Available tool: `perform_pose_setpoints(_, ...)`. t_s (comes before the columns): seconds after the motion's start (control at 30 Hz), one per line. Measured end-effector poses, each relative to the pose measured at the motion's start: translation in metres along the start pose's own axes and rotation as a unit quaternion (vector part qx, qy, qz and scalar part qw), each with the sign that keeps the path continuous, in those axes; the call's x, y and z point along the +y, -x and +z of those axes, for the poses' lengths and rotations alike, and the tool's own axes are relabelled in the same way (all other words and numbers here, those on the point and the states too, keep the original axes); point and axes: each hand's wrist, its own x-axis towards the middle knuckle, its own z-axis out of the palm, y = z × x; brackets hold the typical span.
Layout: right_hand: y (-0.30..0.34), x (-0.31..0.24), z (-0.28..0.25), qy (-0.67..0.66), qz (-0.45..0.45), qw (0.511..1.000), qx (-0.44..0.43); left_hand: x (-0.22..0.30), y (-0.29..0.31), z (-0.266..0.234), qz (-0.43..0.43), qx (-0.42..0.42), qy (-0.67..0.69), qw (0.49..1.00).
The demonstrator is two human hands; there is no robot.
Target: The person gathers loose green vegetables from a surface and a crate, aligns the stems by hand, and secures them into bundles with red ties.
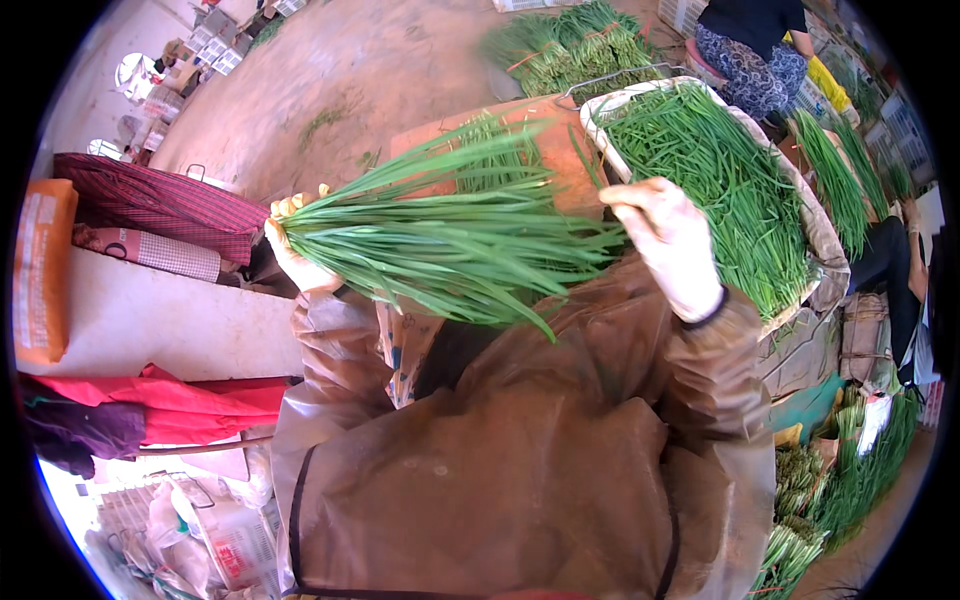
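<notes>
My left hand (297,245), in a pale glove, is closed round the stem ends of a bunch of garlic chives (440,235). The long green leaves fan out to the right above my lap, their tips reaching toward my right hand. My right hand (668,240), also gloved, is raised beside those tips with thumb and fingers pinched together. A thin chive leaf (588,158) runs up and away from its fingertips. Behind the bunch, more chives (498,165) lie on an orange-brown board (572,180).
Just right stands a white basket (597,112) heaped with loose chives (715,190). Tied bundles (580,55) lie on the floor beyond, and more bundles (840,470) at lower right. A co-worker (752,50) sits at top right. Checked cloth (160,205) and an orange sack (42,270) are left.
</notes>
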Motion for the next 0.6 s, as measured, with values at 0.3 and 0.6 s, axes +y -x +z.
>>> perform_pose_setpoints(0.3, -0.008, 0.000, 0.062, -0.214, -0.004, 0.970, -0.112, -0.006, 0.013, 0.029, -0.036, 0.022, 0.009, 0.999)
perform_pose_setpoints(0.6, 0.018, 0.078, 0.036, -0.127, 0.136, 0.982, 0.024, 0.000, 0.000, 0.005, 0.000, 0.027, -0.029, 0.999)
